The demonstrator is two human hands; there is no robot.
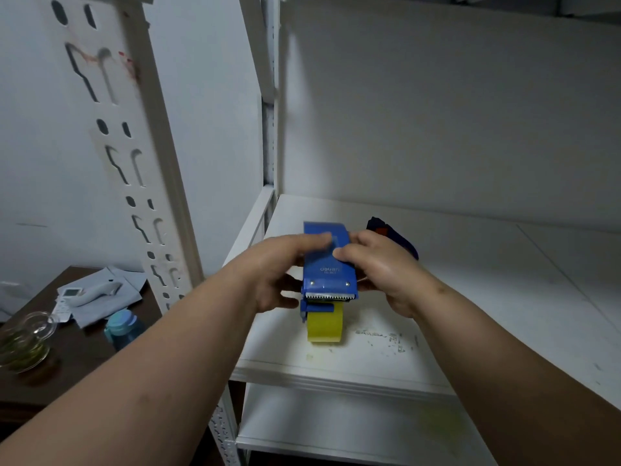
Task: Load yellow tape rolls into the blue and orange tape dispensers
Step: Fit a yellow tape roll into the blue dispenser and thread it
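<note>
1. At the centre of the frame we hold the blue tape dispenser (328,264) above the white shelf (470,264), its serrated blade toward us; the shelf spreads bare to the right, and its front edge runs just below our hands.
2. Our left hand (279,270) grips the dispenser's left side, with fingers laid over the top plate; our right hand (379,267) clasps its right side.
3. A yellow tape roll (325,326) sits in the dispenser's lower end, near the shelf surface; we cannot tell whether it touches.
4. Behind our right hand, a dark blue object with an orange patch (391,233) is mostly hidden.
5. At lower left, a dark table (87,351) carries a glass vessel (25,341) of greenish liquid, a blue-capped bottle (122,326), papers and a white handheld device (97,290).
</note>
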